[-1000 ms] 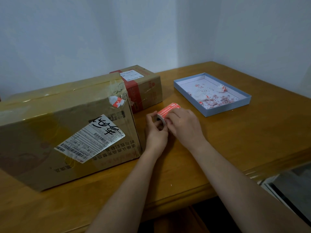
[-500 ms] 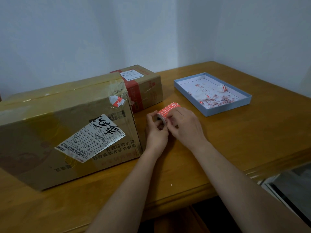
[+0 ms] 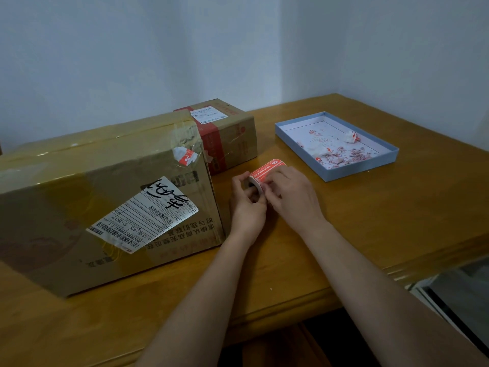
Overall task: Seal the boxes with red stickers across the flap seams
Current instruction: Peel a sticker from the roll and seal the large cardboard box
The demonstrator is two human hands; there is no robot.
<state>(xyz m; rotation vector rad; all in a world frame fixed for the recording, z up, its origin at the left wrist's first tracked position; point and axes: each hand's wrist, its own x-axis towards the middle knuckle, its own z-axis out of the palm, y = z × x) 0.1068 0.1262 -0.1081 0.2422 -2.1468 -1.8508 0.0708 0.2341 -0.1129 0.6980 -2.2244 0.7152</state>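
Sticker roll [image 3: 266, 174] is gripped by left hand [image 3: 247, 205] and picked at by right hand [image 3: 291, 197] over the worktop [image 3: 370, 221]. Large box [image 3: 105, 197] is set left, small box [image 3: 227, 133] behind it, blue tray [image 3: 357, 169] far right.

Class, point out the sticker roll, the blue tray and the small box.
sticker roll [image 3: 266, 172], head view, red outer wrap
blue tray [image 3: 357, 169], head view, near wall
small box [image 3: 239, 140], head view, front face

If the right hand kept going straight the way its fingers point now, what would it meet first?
The right hand points left into the sticker roll it is picking at; beyond that come the left hand and the large box.
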